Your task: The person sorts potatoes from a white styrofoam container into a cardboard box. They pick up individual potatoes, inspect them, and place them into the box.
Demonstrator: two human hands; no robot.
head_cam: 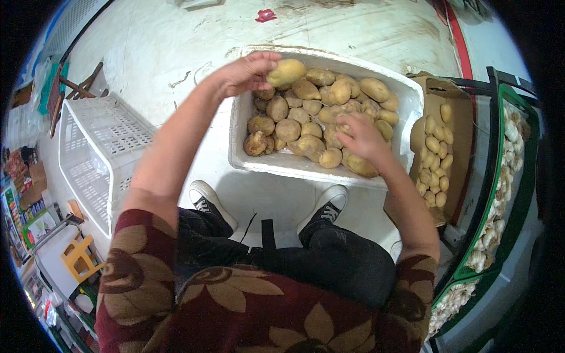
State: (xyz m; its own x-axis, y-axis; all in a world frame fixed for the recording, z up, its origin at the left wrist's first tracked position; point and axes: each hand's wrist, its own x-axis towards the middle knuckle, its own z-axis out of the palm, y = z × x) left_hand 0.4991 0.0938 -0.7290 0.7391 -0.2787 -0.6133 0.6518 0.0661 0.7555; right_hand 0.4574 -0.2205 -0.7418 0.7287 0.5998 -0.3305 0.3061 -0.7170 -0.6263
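Observation:
A white foam box point(236, 132) on the floor in front of my feet holds a heap of potatoes point(288, 130). Above its far left corner, my left hand point(251, 73) grips a large yellowish potato point(287, 73) between thumb and fingers. Over the right half of the heap, my right hand point(364, 137) points down with its fingers curled at a potato; the fingertips are partly hidden, so whether it grips one cannot be told. A potato with a dark, dirty skin point(255, 144) lies in the near left corner.
Right of the foam box stands a cardboard box point(457, 176) with smaller, paler potatoes point(435, 165). Beyond it are green crates point(501, 145) of garlic bulbs point(494, 229). A white perforated plastic crate point(108, 150) lies on the left, near a yellow plastic stool point(79, 260). Red scrap point(265, 16) lies on the far floor.

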